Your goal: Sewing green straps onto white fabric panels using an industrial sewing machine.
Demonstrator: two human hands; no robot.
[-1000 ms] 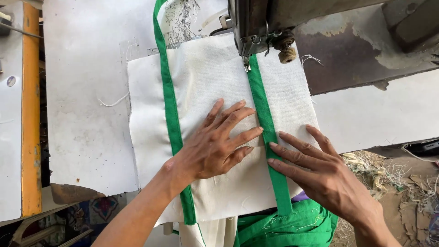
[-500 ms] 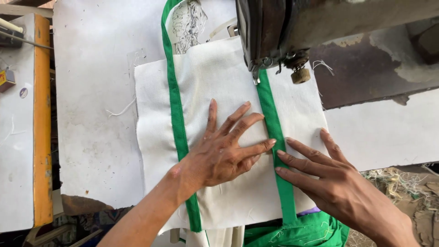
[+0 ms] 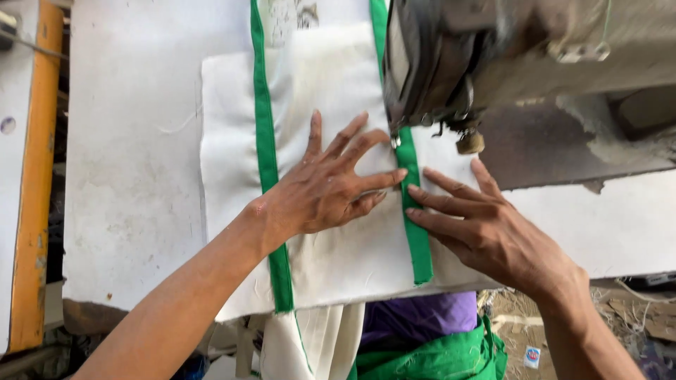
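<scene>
While green cloth bunches nearest us, our left hand and right hand lie flat, fingers spread (clamped on nothing), pressing the white fabric panel on the surface; its right green strap runs under the sewing machine beyond.

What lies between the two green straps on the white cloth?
In the head view, the left hand lies flat on bare white cloth between the left green strap and the right green strap.

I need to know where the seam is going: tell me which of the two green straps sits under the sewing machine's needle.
The right green strap, with both hands' fingertips at its edges, runs up under the sewing machine head. The left green strap lies clear of it.
</scene>
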